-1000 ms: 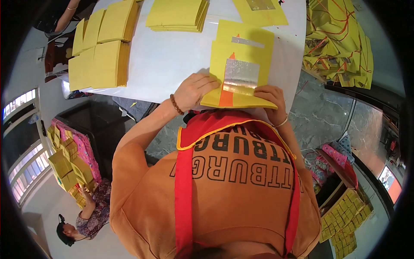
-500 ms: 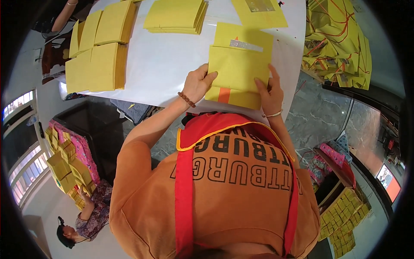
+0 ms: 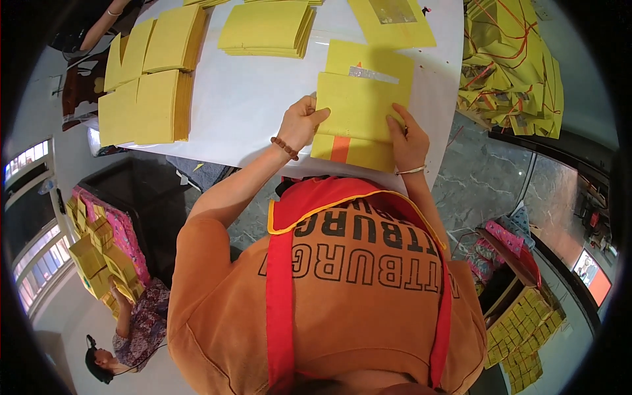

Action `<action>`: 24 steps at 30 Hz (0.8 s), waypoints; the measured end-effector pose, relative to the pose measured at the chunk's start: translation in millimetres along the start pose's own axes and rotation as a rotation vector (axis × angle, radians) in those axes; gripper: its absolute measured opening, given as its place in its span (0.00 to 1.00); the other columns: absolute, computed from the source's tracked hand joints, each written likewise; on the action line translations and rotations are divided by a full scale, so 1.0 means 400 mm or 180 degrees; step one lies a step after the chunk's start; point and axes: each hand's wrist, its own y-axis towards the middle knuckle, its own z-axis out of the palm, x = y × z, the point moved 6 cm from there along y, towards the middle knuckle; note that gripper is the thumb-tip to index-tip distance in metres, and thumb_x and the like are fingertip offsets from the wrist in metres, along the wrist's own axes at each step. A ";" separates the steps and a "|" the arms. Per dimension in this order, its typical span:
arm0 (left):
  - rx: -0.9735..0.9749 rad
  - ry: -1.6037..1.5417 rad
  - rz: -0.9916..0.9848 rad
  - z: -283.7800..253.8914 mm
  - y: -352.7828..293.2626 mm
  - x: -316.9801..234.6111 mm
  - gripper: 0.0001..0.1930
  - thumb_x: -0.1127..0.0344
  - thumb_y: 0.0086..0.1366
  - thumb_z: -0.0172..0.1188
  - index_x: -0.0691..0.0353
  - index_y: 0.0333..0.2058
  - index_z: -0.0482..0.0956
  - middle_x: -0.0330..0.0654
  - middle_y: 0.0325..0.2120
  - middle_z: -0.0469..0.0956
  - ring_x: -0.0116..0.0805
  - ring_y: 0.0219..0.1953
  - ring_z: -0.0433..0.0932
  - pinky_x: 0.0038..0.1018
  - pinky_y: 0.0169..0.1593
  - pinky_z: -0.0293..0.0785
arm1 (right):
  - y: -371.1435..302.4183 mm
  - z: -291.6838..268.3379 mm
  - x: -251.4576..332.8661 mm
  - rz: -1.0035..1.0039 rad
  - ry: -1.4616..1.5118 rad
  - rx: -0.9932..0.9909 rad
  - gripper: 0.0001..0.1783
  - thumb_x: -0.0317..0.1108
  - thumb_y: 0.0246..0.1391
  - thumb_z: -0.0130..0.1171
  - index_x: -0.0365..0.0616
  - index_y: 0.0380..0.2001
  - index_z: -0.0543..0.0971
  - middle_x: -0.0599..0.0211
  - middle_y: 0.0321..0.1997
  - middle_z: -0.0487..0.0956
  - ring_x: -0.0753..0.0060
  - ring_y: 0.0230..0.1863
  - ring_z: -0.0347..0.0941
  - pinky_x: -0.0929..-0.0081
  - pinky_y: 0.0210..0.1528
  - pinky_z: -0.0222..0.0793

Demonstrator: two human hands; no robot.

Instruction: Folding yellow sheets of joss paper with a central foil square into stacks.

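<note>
A folded piece of yellow paper [image 3: 359, 105] lies on a larger yellow sheet [image 3: 378, 54] near the table's front right. A silvery strip shows above the folded piece, and an orange band [image 3: 340, 149] crosses the part below it. At the left edge, my left hand [image 3: 301, 125] pinches the paper with its thumb on top and its other fingers partly hidden. My right hand [image 3: 409, 139] grips the right edge, thumb and forefinger lying against the paper. How many layers are between the fingers cannot be made out.
Stacks of yellow paper [image 3: 155, 105] stand on the white table [image 3: 257, 99] at left, with another stack [image 3: 263, 29] farther back. Yellow sheets with red string [image 3: 510, 72] are heaped at right. A person [image 3: 125, 342] handles yellow bundles at lower left; another person's arm [image 3: 102, 26] shows at upper left.
My right hand's forefinger has come down and inward onto the paper's right edge. My left hand keeps its pinch. The whole view has shifted slightly.
</note>
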 end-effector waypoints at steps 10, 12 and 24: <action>-0.0877 0.3053 0.3123 0.094 -0.128 -0.261 0.13 0.69 0.54 0.56 0.64 0.39 0.70 0.46 0.33 0.72 0.41 0.39 0.70 0.35 0.39 0.65 | 0.004 0.008 -0.016 0.0214 0.0069 0.0110 0.17 0.33 0.48 0.58 0.45 0.44 0.77 0.68 0.22 0.75 0.85 0.19 0.61 0.84 0.23 0.60; 0.0142 0.3082 0.3292 0.184 -0.113 -0.237 0.17 0.69 0.52 0.55 0.64 0.43 0.69 0.52 0.46 0.66 0.49 0.52 0.62 0.41 0.52 0.59 | 0.007 0.007 -0.014 0.0202 0.0093 0.0093 0.16 0.39 0.48 0.57 0.50 0.42 0.77 0.56 0.30 0.78 0.63 0.23 0.72 0.71 0.29 0.67; 0.0308 0.3746 0.3242 0.224 -0.060 -0.142 0.22 0.67 0.50 0.54 0.64 0.46 0.68 0.54 0.51 0.63 0.51 0.56 0.59 0.42 0.58 0.55 | 0.014 -0.011 0.118 -0.1195 -0.1699 -0.0061 0.24 0.43 0.47 0.56 0.52 0.49 0.72 0.64 0.57 0.66 0.64 0.53 0.64 0.57 0.51 0.59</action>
